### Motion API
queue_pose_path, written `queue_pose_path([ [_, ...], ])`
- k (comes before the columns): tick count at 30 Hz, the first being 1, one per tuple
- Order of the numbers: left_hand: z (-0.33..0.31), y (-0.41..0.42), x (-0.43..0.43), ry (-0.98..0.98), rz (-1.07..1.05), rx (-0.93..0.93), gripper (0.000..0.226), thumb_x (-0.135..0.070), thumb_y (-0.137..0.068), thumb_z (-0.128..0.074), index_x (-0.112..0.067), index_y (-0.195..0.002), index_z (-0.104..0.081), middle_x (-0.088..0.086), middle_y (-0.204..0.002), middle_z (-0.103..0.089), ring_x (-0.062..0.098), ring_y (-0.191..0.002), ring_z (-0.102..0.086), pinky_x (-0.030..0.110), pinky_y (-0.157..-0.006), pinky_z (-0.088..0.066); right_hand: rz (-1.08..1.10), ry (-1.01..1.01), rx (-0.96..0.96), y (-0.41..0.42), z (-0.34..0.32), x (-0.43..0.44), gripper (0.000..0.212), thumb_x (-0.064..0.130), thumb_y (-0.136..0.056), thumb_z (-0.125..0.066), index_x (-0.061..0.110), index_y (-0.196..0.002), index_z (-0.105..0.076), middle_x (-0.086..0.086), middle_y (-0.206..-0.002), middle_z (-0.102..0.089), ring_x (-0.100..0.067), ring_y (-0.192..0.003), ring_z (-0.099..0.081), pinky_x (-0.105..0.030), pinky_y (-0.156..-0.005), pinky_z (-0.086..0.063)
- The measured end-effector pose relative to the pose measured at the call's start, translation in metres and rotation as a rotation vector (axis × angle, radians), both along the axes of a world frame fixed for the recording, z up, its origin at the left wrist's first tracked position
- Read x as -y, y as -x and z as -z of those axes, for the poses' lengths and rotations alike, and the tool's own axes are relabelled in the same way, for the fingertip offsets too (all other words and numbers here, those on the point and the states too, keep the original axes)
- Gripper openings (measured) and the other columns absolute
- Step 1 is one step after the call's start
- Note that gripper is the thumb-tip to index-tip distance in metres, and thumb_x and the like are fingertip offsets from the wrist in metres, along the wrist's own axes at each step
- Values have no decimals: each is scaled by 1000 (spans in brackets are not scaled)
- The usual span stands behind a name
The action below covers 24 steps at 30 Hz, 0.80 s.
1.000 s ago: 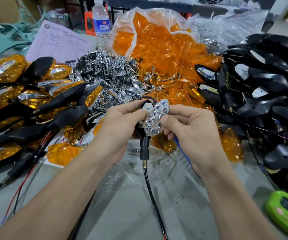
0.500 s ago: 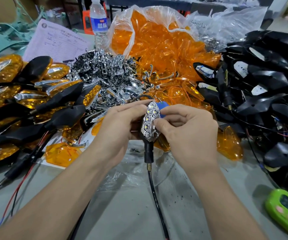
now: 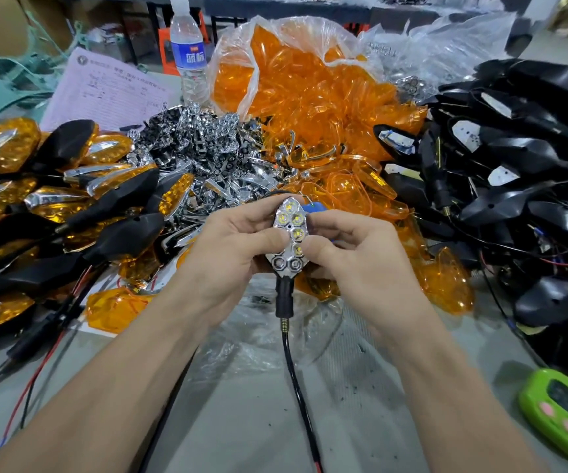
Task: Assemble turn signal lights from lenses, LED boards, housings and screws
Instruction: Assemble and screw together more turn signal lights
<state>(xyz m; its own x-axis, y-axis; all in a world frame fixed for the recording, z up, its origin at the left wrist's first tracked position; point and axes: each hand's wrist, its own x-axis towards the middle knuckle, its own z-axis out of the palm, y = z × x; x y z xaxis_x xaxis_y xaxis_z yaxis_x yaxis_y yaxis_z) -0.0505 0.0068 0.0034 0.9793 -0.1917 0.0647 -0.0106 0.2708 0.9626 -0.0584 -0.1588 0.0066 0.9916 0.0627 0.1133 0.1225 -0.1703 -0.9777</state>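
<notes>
Head view, centre frame: left hand (image 3: 228, 247) and right hand (image 3: 354, 261) are both pinching the chrome LED reflector (image 3: 291, 233), seemingly light, rigid, slippery, best gripped by its edges.

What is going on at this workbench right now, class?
A person's left grip and right grip, both bare hands, pinch a chrome honeycomb LED reflector above a black stem with cable. No lens covers it yet. Loose translucent orange lenses spill from a clear plastic bag behind. Black plastic housings are heaped on the right and finished amber lights on the left.
</notes>
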Motion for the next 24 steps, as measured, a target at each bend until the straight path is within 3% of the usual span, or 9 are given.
queue_pose_path([
  [4,-1,0,-3,51,75,-37,38,-4,-78,-64,-17,-110,-79,8,-110,-79,19,-88,-73,33,-73,-62,-15,-159,-59,3,-4,1,29,-1,-84,-78,27,-85,-85,-5,-87,-81,-26,-81,-77,-56,-83,-62],
  [8,3,-1,-4,19,67,-8,39,0,-80,-65,-19,-111,-80,9,-111,-78,21,-92,-72,36,-77,-61,82,-126,-41,4,-3,-3,21,15,-71,-83,31,-84,-84,-1,-81,-80,-31,-79,-78,-57,-78,-64],
  [13,6,0,1,-54,-44,78,37,11,-90,-63,-9,-119,-73,5,-106,-79,17,-98,-74,26,-83,-58,149,-47,0,4,1,-9,20,28,-68,-79,35,-86,-83,5,-75,-79,-22,-71,-78,-53,-73,-64],
  [15,4,-1,2,-69,-96,71,37,14,-90,-61,-7,-119,-71,3,-100,-80,14,-90,-74,23,-79,-58,156,-20,10,5,2,-10,16,29,-71,-79,34,-85,-83,8,-74,-78,-18,-68,-77,-50,-71,-65],
  [17,1,-3,0,-70,-169,23,35,13,-90,-61,-7,-116,-73,0,-89,-79,9,-75,-71,22,-68,-57,241,82,85,5,2,-7,10,26,-78,-78,36,-79,-81,16,-71,-76,-10,-65,-74,-41,-68,-65],
  [20,-3,-9,-11,-11,-251,-97,31,10,-94,-59,-12,-107,-76,5,-86,-75,19,-75,-66,32,-66,-61,416,367,221,1,0,7,23,14,-88,-72,35,-81,-80,20,-72,-72,3,-71,-68,-9,-61,-52],
  [22,-5,-11,-19,37,-265,-153,29,9,-95,-57,-11,-104,-76,7,-88,-73,26,-81,-66,33,-64,-62,416,517,185,-1,-1,17,24,12,-90,-70,33,-89,-81,14,-87,-72,-4,-72,-64,-9,-62,-46],
  [24,-6,-12,-25,61,-259,-175,28,7,-96,-56,-10,-104,-76,6,-88,-73,25,-81,-66,31,-61,-61,349,668,161,-2,-1,20,20,18,-89,-73,35,-96,-81,4,-107,-69,-14,-93,-59,-26,-79,-46],
])
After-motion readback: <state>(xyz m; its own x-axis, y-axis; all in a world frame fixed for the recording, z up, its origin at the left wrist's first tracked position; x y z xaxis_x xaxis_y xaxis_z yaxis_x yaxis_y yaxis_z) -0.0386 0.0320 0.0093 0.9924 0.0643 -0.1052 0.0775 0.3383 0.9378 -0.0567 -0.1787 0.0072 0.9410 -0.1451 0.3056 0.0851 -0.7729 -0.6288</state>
